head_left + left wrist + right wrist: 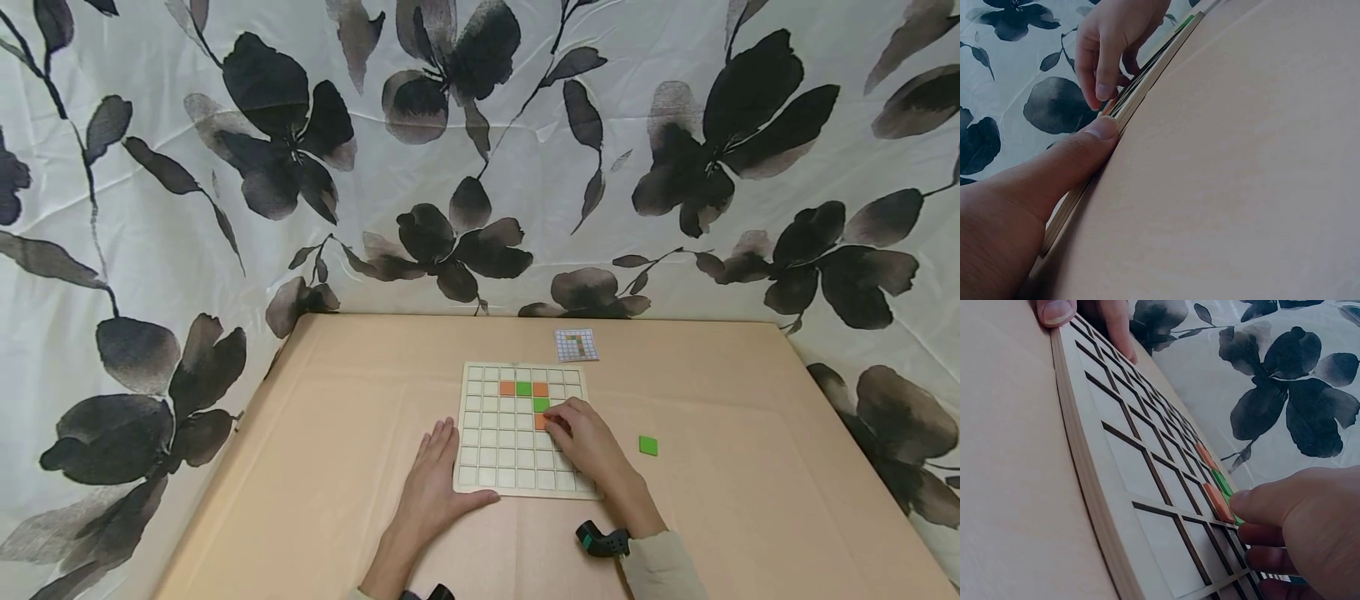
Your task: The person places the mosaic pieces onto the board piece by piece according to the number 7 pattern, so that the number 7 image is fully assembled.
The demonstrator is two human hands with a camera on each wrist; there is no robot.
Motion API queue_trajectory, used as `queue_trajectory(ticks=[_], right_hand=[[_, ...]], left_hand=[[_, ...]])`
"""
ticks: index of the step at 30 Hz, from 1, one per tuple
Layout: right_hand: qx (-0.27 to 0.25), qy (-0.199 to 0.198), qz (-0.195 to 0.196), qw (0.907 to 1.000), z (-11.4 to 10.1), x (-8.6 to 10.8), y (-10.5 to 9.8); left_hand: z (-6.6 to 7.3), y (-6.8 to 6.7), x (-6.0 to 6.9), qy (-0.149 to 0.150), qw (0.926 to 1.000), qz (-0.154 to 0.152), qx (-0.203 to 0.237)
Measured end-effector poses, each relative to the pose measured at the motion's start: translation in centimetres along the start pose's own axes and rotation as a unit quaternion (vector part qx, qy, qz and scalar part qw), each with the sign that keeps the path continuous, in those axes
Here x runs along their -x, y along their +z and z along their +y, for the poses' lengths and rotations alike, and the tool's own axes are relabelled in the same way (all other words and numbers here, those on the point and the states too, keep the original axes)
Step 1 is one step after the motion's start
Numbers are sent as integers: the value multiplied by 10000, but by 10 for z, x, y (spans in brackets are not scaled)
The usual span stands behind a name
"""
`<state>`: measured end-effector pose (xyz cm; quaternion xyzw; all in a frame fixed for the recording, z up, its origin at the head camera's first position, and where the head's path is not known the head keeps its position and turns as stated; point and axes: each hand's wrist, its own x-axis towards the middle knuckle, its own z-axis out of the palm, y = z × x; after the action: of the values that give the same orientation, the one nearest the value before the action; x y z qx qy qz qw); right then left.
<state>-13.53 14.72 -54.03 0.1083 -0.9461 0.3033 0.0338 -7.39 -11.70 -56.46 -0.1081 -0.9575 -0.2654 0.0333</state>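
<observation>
A pale square grid board (487,475) lies flat on the table. My left hand (433,492) lies along its left edge with fingers straight, the thumb at the near edge. Three tiles sit in one row of the board: an orange one (507,388), a green one (523,389) and another orange one (540,390). Below the last is a green tile (541,405). Under that, my right hand (588,437) holds an orange tile (1217,501) at its cell between thumb and fingers; the fingers partly cover it in the head view.
A loose green tile (648,446) lies on the table to the right of the board. Behind the board is a small card (577,345) with a printed grid pattern. A floral cloth (465,167) hangs past the table's (360,392) far edge.
</observation>
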Motion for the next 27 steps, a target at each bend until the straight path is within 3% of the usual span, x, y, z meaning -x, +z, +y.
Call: queue_trajectory(ticks=[22,27], right_hand=[[114,-4,76,9999,9,8,-12],[166,-17,131,9998,14,10,-16]], left_hand=[[1,0,1,82,9999,140,41],[2,-2,1,14,10000,52,10]])
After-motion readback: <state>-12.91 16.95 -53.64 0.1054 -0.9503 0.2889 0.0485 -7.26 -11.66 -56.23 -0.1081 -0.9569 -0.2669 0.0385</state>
